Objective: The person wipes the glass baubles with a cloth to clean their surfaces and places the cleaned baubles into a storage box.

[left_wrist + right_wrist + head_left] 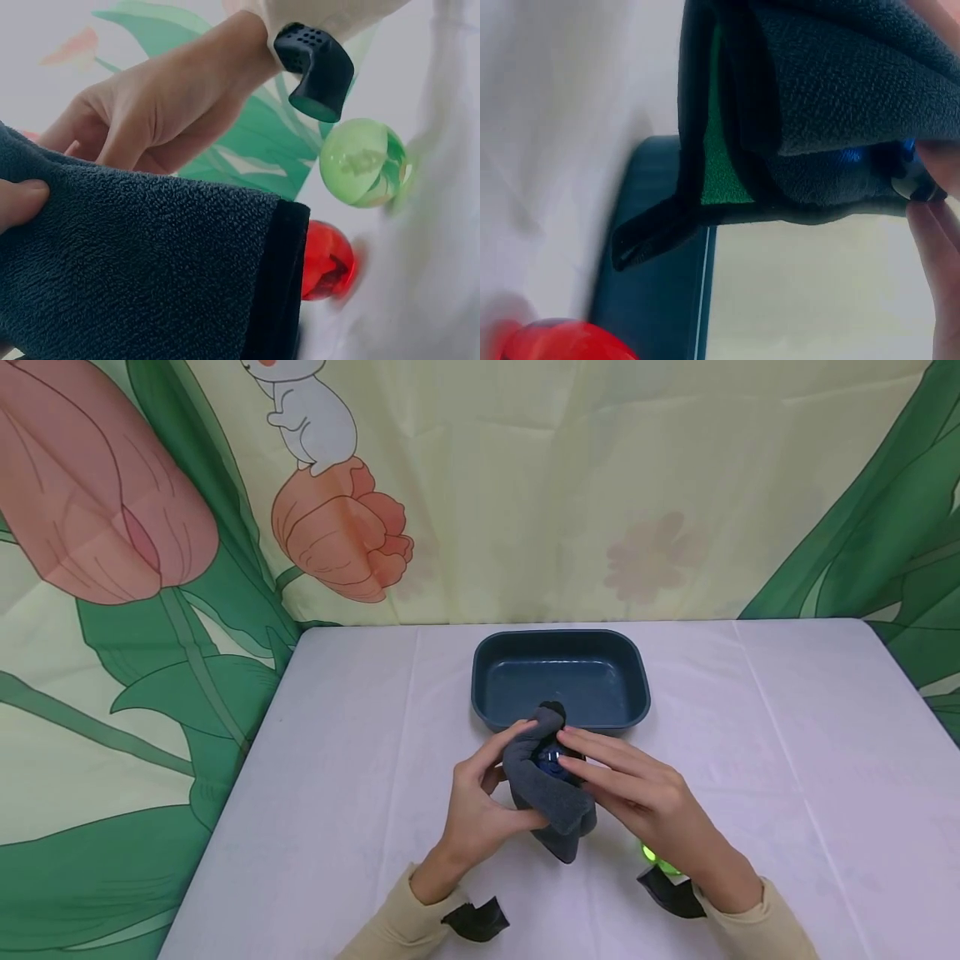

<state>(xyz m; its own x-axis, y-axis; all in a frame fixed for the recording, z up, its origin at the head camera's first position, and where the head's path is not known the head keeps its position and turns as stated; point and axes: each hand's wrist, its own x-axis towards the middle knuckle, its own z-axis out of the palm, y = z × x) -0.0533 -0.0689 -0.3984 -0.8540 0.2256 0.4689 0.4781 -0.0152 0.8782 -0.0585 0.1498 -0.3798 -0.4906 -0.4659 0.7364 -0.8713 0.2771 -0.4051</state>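
Observation:
In the head view my left hand point(483, 814) grips a folded dark grey cloth point(543, 802), thumb in front and fingers behind. A shiny, see-through blue ball point(551, 758) sits in the fold of the cloth. My right hand point(645, 789) holds the ball at its right side, fingertips on its surface. In the right wrist view, fingertips lie on either side of the blue ball point(919, 180), and the cloth point(855, 82) covers part of it. One green patch point(724, 157) shows inside the cloth. The left thumb point(19, 202) presses the cloth's terry face in the left wrist view.
A dark blue rectangular basin point(637, 702) stands just beyond the hands on a white-covered table point(337, 760). Clear green ball point(364, 163) and red ball point(326, 259) lie on the table; the green ball point(660, 860) is near my right wrist. A printed curtain point(525, 510) hangs behind.

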